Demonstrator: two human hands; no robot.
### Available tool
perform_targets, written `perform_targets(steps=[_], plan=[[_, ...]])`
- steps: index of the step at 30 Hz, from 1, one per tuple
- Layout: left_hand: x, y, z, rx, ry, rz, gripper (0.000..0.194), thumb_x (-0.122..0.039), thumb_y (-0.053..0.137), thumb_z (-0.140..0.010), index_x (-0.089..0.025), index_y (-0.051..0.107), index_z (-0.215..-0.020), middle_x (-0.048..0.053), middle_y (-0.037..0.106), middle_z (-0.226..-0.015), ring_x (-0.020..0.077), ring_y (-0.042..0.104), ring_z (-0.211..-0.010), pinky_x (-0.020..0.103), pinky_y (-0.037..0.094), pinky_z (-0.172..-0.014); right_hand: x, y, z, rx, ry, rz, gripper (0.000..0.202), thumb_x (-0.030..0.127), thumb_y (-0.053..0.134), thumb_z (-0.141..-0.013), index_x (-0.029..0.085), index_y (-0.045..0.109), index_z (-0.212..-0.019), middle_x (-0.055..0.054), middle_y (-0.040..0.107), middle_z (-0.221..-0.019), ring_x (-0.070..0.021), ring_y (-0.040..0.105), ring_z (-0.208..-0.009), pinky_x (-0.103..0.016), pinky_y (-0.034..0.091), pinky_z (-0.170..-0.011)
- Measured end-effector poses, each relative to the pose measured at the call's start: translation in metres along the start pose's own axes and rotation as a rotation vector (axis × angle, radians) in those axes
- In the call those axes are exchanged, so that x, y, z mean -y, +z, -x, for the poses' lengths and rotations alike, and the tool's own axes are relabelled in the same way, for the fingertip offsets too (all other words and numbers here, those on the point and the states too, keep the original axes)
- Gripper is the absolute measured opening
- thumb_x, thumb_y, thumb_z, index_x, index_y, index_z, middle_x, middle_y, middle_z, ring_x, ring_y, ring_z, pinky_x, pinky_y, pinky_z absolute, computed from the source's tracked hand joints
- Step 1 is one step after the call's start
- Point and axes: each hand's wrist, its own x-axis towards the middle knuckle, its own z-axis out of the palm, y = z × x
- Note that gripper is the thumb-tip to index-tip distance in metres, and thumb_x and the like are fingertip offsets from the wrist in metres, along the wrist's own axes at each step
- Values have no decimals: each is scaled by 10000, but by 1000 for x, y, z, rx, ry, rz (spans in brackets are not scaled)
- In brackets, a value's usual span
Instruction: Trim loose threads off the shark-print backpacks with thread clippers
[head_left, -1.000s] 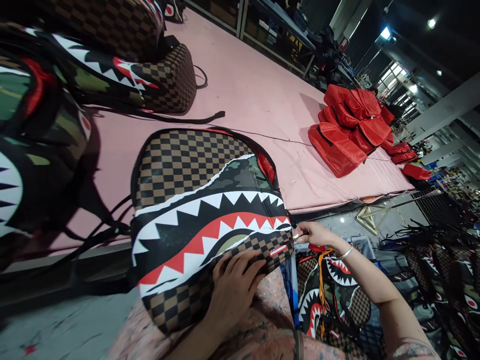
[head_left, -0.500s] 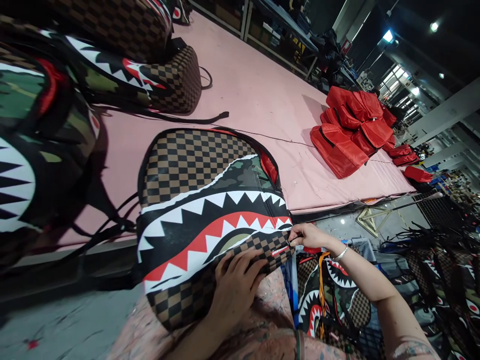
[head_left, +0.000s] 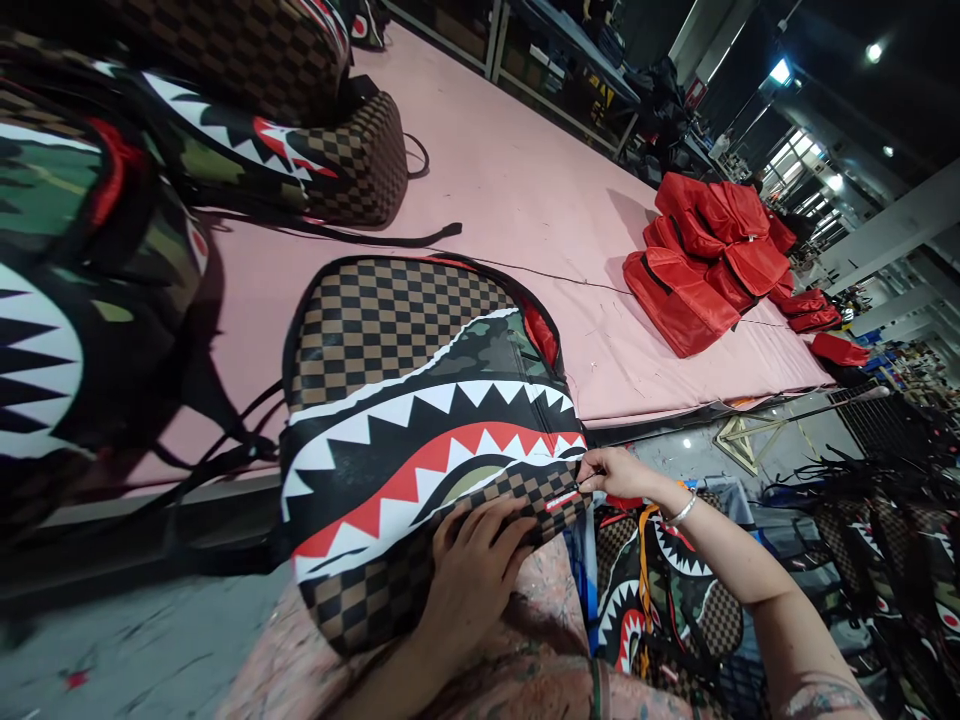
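A backpack point(head_left: 405, 330) with a brown-and-black check, camouflage and shark-teeth print leans from the pink table's edge onto my lap, its red lining showing at the upper right. Across the lower checked part lies my left hand point(head_left: 480, 550), palm down with fingers bent a little and apart. My right hand point(head_left: 611, 472) has thumb and fingertips pinched on the backpack's right edge, close to a small red label point(head_left: 561, 502). Whatever small part sits under those fingertips is mostly hidden.
Similar backpacks point(head_left: 352, 160) crowd the table's left side, with straps trailing. Red bags point(head_left: 705, 250) are piled farther along the pink table point(head_left: 480, 150). Below my right arm, a blue-edged bin point(head_left: 592, 590) holds more printed backpacks, and others lie at the far right.
The whole view has shifted very slightly. Both hands keep their places on the backpack, the right one still pinching its edge.
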Motion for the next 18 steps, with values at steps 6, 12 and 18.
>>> perform_targets(steps=[6,12,18], plan=[[1,-1,0,5,17,-24,209,-176,426,-835,-227,614,-914,19,623,-1051,196,539,-996,424,243,-927,6,-3,-3,55,-1,-18,94,163,671,-722,122,613,-784,8,599,-737,-86,518,-666,-165,357,-591],[2,-1,1,15,14,-36,214,-179,437,-830,-235,625,-917,17,623,-1049,189,535,-993,415,227,-940,10,3,-7,20,-28,-33,72,157,670,-714,132,617,-757,6,609,-727,-94,529,-664,-177,356,-600],[6,-1,3,37,44,-61,210,-176,448,-821,-233,611,-940,16,615,-1066,188,527,-1007,413,227,-939,10,1,0,-29,-35,-120,105,175,675,-706,122,613,-773,-2,607,-744,-96,527,-667,-182,364,-607]])
